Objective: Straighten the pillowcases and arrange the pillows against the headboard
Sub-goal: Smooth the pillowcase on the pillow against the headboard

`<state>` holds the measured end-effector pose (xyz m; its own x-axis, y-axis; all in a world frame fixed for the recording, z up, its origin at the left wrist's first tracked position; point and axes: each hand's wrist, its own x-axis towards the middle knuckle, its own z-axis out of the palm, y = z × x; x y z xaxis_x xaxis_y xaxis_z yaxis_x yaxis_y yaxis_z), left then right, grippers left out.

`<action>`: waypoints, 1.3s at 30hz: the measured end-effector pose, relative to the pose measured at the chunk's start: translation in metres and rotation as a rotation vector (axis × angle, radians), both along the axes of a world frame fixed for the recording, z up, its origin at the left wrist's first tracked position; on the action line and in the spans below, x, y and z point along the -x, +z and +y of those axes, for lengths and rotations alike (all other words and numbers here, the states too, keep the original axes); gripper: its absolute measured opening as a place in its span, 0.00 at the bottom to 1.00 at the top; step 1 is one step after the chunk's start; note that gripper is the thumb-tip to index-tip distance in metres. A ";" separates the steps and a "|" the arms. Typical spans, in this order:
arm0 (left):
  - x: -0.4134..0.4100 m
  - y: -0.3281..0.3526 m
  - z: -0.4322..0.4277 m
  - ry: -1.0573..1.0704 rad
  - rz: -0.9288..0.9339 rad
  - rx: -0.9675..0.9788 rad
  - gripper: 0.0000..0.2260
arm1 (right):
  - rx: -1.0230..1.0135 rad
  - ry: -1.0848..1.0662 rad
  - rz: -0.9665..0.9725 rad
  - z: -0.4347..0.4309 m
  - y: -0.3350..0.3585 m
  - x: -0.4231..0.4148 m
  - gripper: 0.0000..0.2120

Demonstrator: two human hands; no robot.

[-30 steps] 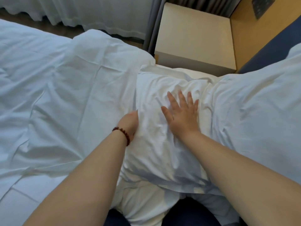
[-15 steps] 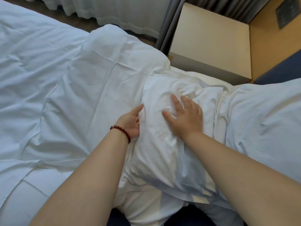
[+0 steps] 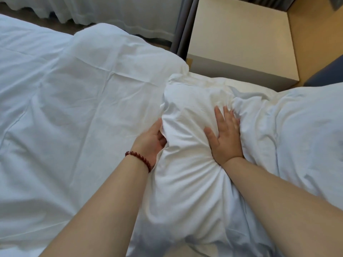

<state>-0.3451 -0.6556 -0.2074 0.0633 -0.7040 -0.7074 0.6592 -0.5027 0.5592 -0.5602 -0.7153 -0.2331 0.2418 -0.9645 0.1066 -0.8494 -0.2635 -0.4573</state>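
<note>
1. Fingers (image 3: 161, 139) of the left hand (image 3: 151, 143) curl into the left edge of the white pillow (image 3: 187, 186) and grip the bunched cloth. The thumb lies up along the edge.
2. Fingers (image 3: 219, 116) of the right hand (image 3: 225, 140) are straight and slightly apart, pressed flat on the pillow's top. The tips sink into a deep fold at its right side.
3. Creases fan out from under the right wrist. The pillow is squeezed between the two hands and puffs up beyond them.
4. A dark red bead bracelet (image 3: 139, 160) sits on the left wrist.
5. The pillow lies on the bed, long axis running away from the camera, near end low in the frame and in shadow.
6. A second pillow (image 3: 300, 138), also white, lies just to the right, touching the first.
7. A rumpled white duvet (image 3: 74, 112) covers the bed on the left, touching the pillow's left side.
8. Beyond the pillow is a strip of bare sheet (image 3: 245, 84), then a pale nightstand (image 3: 241, 39).
9. A blue padded headboard (image 3: 328, 71) shows at the right edge, with a wood panel (image 3: 315, 34) above it.
10. Sheer white curtains (image 3: 111, 13) and a grey drape (image 3: 182, 25) hang at the top.
</note>
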 end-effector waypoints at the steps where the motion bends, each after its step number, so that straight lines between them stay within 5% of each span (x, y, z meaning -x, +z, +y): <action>1: 0.002 -0.002 -0.004 0.014 -0.032 0.004 0.15 | 0.015 0.003 -0.023 -0.001 -0.005 0.001 0.33; 10: -0.007 -0.009 -0.009 0.278 -0.226 -0.001 0.10 | 0.027 0.021 -0.085 -0.008 -0.018 0.003 0.32; 12: -0.012 -0.015 -0.012 0.259 -0.405 -0.025 0.13 | 0.027 0.017 -0.080 -0.008 -0.019 0.003 0.32; 16: -0.011 -0.016 -0.020 0.114 -1.050 0.046 0.19 | 0.017 0.026 -0.074 -0.008 -0.015 0.002 0.32; 19: -0.019 -0.018 -0.025 -0.003 -1.200 0.027 0.18 | 0.014 0.030 -0.074 -0.008 -0.012 0.002 0.32; 24: -0.037 -0.003 -0.049 -0.030 -1.125 0.084 0.17 | 0.043 0.011 -0.060 -0.010 -0.019 -0.003 0.32; 28: -0.033 0.014 -0.086 -0.245 -0.949 0.124 0.24 | 0.069 0.010 -0.057 -0.011 -0.024 -0.004 0.32; 31: -0.037 0.007 -0.090 -0.343 -0.904 0.102 0.20 | 0.070 0.017 -0.068 -0.011 -0.026 -0.004 0.31; 39: -0.039 -0.025 -0.086 0.082 -0.945 -0.011 0.21 | 0.072 0.017 -0.090 -0.011 -0.026 -0.005 0.31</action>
